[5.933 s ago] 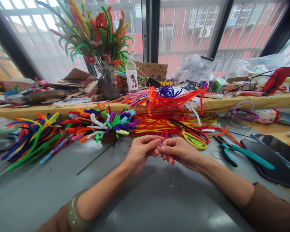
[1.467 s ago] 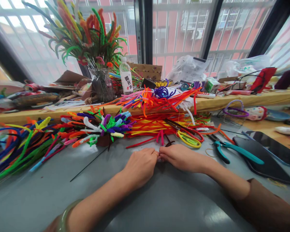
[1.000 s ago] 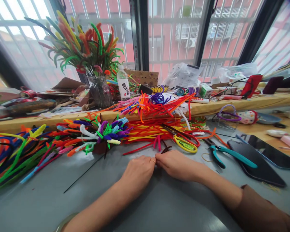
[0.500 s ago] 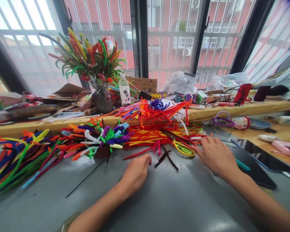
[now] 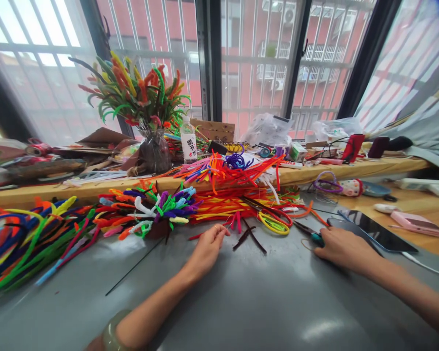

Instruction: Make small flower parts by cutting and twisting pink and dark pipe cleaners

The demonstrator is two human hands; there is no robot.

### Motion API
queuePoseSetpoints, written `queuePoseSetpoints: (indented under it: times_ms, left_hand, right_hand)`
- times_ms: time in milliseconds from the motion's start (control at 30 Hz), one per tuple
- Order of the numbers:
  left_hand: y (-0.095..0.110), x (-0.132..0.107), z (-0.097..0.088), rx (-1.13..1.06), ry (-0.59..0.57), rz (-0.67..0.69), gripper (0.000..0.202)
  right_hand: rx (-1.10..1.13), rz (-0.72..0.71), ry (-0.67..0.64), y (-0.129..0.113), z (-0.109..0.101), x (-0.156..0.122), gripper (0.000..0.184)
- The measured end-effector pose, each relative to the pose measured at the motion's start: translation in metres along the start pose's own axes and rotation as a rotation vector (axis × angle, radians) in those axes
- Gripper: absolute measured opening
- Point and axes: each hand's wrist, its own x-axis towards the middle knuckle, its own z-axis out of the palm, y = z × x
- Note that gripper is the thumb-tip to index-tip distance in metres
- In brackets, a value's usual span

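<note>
My left hand [image 5: 208, 247] rests on the grey table [image 5: 241, 302] with its fingertips pinched together beside a pink pipe cleaner [image 5: 237, 222]; what they pinch is too thin to make out. My right hand [image 5: 342, 248] lies closed over the handles of the teal pliers [image 5: 310, 233], whose dark jaws stick out to the left. Between the hands lie dark brown pipe cleaner pieces [image 5: 249, 237], crossed and loose on the table.
Heaps of coloured pipe cleaners [image 5: 40, 229] fill the left and back. Yellow-green scissors [image 5: 274, 224] lie behind the brown pieces. A tablet [image 5: 376, 233] sits at right. A vase of pipe-cleaner flowers [image 5: 155, 151] and a bottle [image 5: 189, 144] stand on the wooden ledge. A black wire [image 5: 135, 265] crosses the table.
My right hand left the left hand and moved right onto the teal pliers. The dark brown pieces now lie loose on the table. The view has tilted up.
</note>
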Motion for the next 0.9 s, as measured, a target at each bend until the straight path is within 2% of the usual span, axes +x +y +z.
queuePoseSetpoints:
  times_ms: [133, 233, 333, 400, 500, 600, 900]
  left_hand:
    - [0.000, -0.001, -0.001, 0.124, -0.023, 0.036, 0.025]
    - [0.000, 0.000, -0.002, 0.060, -0.060, 0.006, 0.025]
    - [0.002, -0.001, -0.001, -0.054, -0.127, -0.010, 0.028]
    - [0.005, -0.002, 0.000, -0.166, -0.186, -0.041, 0.031]
    - [0.010, -0.005, -0.002, -0.378, -0.266, -0.102, 0.034]
    - [0.012, -0.005, -0.007, -0.495, -0.324, -0.129, 0.037]
    - [0.009, -0.003, -0.016, -0.663, -0.466, -0.170, 0.032]
  right_hand:
    - [-0.125, -0.084, 0.178, 0.011, 0.005, -0.017, 0.020]
    - [-0.107, -0.172, 0.336, 0.012, 0.001, -0.024, 0.024]
    - [-0.016, -0.326, 0.484, -0.001, -0.011, -0.026, 0.036]
    - [0.046, -0.409, 0.533, -0.019, -0.019, -0.024, 0.040]
    - [0.117, -0.511, 0.556, -0.049, -0.028, -0.018, 0.045]
    - [0.198, -0.567, 0.567, -0.071, -0.032, -0.009, 0.048]
    - [0.343, -0.764, 0.548, -0.094, -0.029, 0.012, 0.051]
